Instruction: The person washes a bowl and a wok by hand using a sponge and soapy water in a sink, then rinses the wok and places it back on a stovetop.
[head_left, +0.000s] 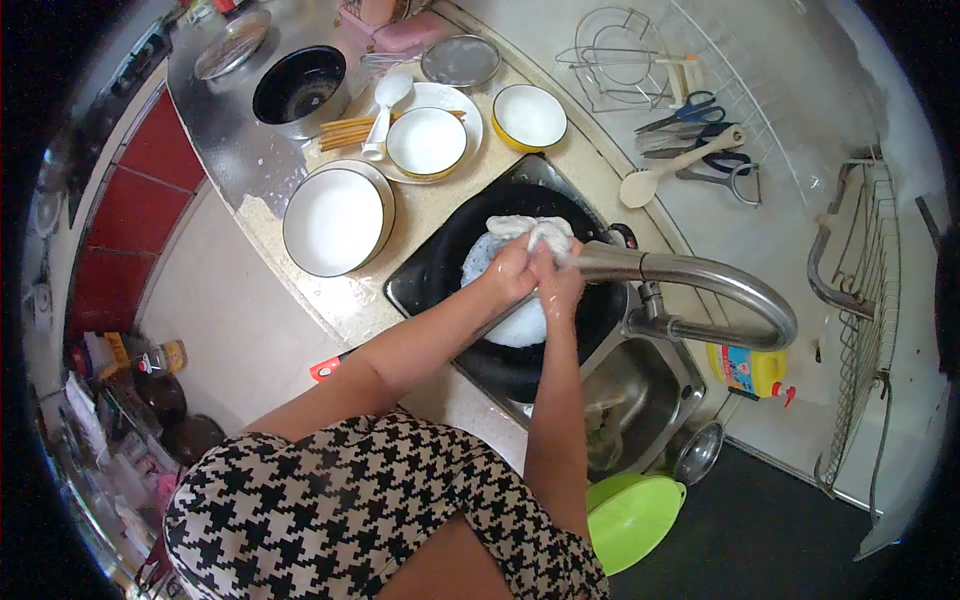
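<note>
Both of my hands grip a wet white cloth (550, 232) under the spout of a metal faucet (705, 271). My left hand (512, 268) closes on the cloth from the left, and my right hand (559, 281) holds it close alongside. Beneath them a large black wok (450, 247) sits over a sink basin, with foamy water (517, 326) inside. The faucet spout hides part of my right hand. A red handle end (325, 368) shows beside my left forearm.
Stacked bowls (334, 223), a white bowl on a plate (426, 141), chopsticks (345, 135), a yellow bowl (529, 118) and a black pot (300, 86) stand beyond the wok. A green basin (637, 521) and detergent bottle (750, 369) are at the right.
</note>
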